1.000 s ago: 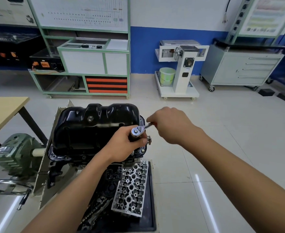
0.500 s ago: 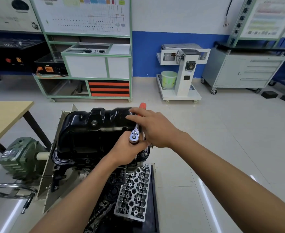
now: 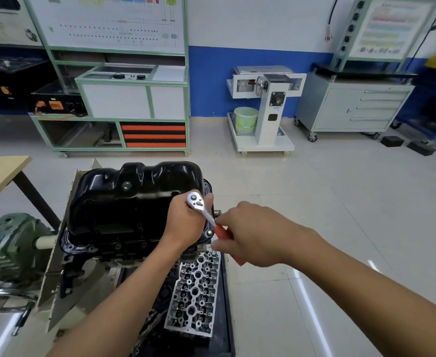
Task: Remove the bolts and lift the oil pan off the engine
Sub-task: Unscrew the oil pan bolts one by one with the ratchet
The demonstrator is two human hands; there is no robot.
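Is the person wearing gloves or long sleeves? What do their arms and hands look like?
No gloves: the left hand and right hand are both bare. The left forearm and right forearm are bare too, with no sleeve reaching into view. No watch, bracelet or ring shows on either side.

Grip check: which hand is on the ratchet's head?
The left hand holds the ratchet head at the oil pan; the right hand grips the red handle.

One oil pan (image 3: 134, 197), one ratchet (image 3: 195, 198), one cylinder head (image 3: 193, 292), one bucket (image 3: 245, 119), two hands (image 3: 186, 222) (image 3: 253, 234).
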